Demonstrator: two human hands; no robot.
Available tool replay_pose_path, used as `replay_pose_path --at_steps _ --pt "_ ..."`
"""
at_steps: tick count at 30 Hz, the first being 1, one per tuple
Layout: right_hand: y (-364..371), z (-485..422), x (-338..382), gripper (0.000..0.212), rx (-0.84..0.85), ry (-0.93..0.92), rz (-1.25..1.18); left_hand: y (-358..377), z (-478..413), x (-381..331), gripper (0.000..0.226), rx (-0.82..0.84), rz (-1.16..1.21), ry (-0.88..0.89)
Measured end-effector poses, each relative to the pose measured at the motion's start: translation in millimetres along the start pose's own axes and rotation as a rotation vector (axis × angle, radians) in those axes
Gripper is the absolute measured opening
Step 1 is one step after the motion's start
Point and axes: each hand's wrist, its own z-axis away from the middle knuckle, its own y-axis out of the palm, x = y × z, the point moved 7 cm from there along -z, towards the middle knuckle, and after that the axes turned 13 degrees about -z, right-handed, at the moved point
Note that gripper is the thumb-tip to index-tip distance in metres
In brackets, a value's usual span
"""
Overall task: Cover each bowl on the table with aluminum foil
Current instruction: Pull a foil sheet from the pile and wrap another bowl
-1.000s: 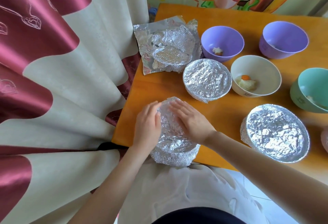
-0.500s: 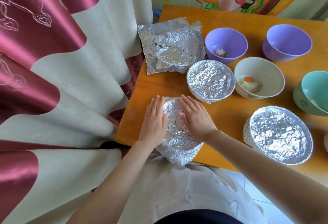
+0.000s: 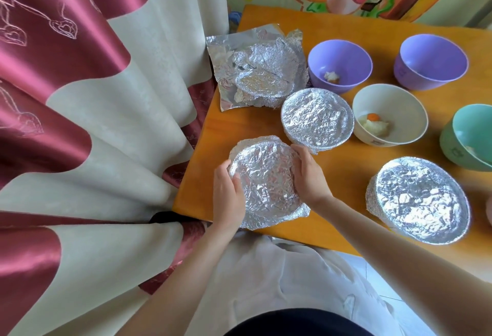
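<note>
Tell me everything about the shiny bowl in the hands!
The foil-wrapped bowl is round and fully hidden under crinkly silver foil, which dips in across the top and sticks out in loose flaps at the near edge. It sits at the near left corner of the orange table. The left hand and right hand hold its rim on opposite sides.

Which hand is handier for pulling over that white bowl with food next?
Probably the right hand: it grips the foil-wrapped bowl on its right side, nearer the white bowl; the left hand would need to cross over.
</note>
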Motion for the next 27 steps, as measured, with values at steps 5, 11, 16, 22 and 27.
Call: replay_pose_path --at_steps 5,11,16,22,27 --pt "-1 4 -14 0.033 -0.121 0.226 -0.263 16 1 14 0.038 0.058 0.179 -0.208" --pt "-1 9 -29 0.031 -0.14 0.282 -0.392 24 0 21 0.044 0.151 0.385 -0.298" --pt "-10 11 -20 0.031 -0.089 0.207 -0.233 12 -9 15 0.046 0.16 0.183 -0.179" --pt "8 -2 35 0.039 0.158 -0.406 0.222 7 -19 -56 0.048 0.087 -0.412 0.569" --pt "33 -15 31 0.051 0.329 -0.464 0.476 40 -23 -45 0.057 0.191 -0.792 0.581"
